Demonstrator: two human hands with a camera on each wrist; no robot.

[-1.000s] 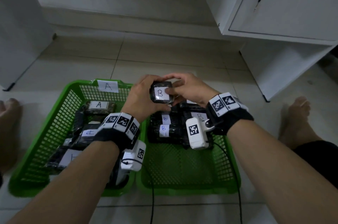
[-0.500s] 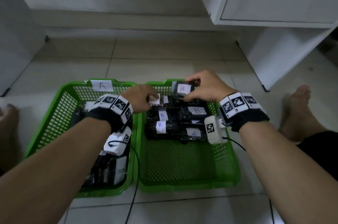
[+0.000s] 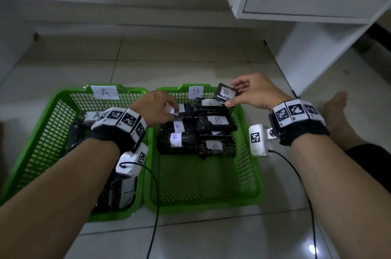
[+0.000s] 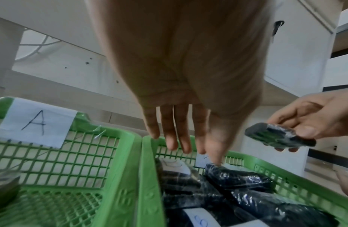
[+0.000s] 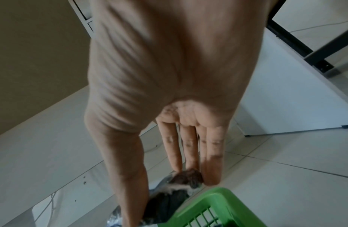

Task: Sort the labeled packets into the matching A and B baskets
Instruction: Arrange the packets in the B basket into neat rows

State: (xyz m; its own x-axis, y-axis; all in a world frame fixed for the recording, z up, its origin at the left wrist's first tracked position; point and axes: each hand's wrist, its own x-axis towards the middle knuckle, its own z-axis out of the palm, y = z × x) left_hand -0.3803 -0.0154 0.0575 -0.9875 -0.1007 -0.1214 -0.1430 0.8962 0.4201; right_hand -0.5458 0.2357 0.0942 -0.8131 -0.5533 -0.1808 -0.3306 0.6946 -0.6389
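Fingers (image 3: 238, 84) and thumb of the right hand (image 3: 257, 91) pinch a B packet (image 3: 226, 93) over the far right corner of the B basket (image 3: 257, 174). Left hand (image 3: 155, 107), fingers loosely straight, touches packets inside, holding nothing. Risk: the packet sits at the rim, so an early release could tip it onto the floor (image 3: 169, 59).
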